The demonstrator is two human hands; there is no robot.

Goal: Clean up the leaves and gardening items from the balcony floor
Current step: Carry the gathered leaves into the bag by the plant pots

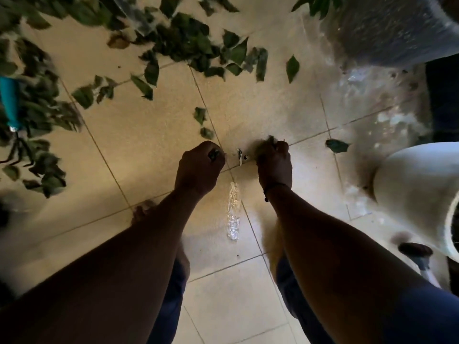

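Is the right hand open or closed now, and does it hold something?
Closed. The right hand is a fist on the floor, with dark leaf bits sticking out on top.

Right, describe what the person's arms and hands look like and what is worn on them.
Both forearms are bare, with no sleeves or gloves. The left hand wears nothing visible. The right hand has a thin dark cord bracelet at the wrist, with a small end hanging at its side. No rings can be made out.
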